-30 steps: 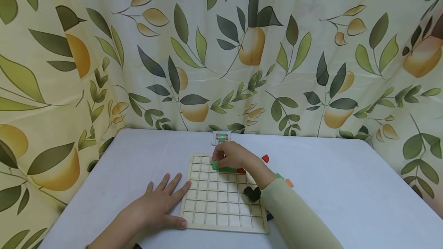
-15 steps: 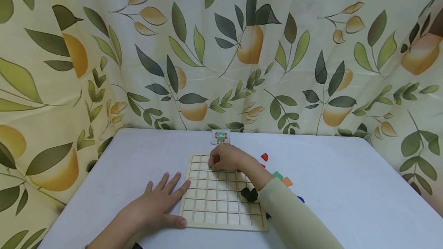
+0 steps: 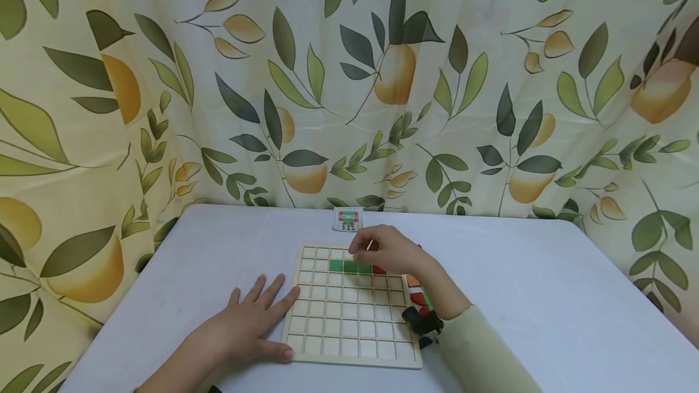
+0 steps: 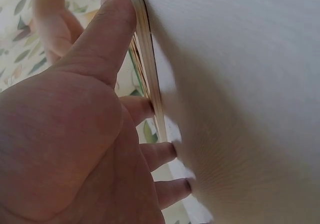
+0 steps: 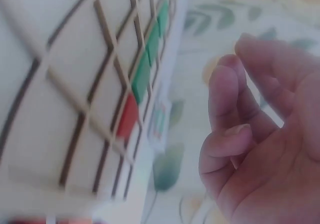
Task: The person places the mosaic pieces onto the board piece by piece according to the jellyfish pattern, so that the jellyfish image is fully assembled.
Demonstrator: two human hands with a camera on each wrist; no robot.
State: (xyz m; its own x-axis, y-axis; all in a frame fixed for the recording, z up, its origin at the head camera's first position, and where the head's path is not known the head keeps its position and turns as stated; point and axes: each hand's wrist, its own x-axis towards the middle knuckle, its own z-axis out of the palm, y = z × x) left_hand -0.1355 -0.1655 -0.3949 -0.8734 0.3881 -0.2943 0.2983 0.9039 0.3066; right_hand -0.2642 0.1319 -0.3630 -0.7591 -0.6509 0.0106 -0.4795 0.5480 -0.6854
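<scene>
A wooden grid board [image 3: 349, 364] lies on the white table. In one of its far rows sit three green square pieces [image 3: 350, 267] with a red piece [image 3: 379, 270] at their right end. My right hand [image 3: 390, 250] hovers over that row, its fingers loosely bent and nothing between thumb and fingertips in the right wrist view. My left hand [image 3: 246, 326] lies spread at the board's left side. Its thumb [image 4: 107, 29] rests on the board's edge in the left wrist view, while the other fingertips come down along the edge and the table.
Behind the board lies a small pattern card [image 3: 347, 219]. Loose pieces, among them an orange one [image 3: 413, 281] and a red one [image 3: 417, 298], lie along the board's right side, partly hidden by my right forearm. A leaf-patterned curtain [image 3: 349, 108] hangs behind the table.
My right hand has let go of the leftmost green piece, which now lies in the row, and has lifted off toward the right. The left hand has stayed in place.
</scene>
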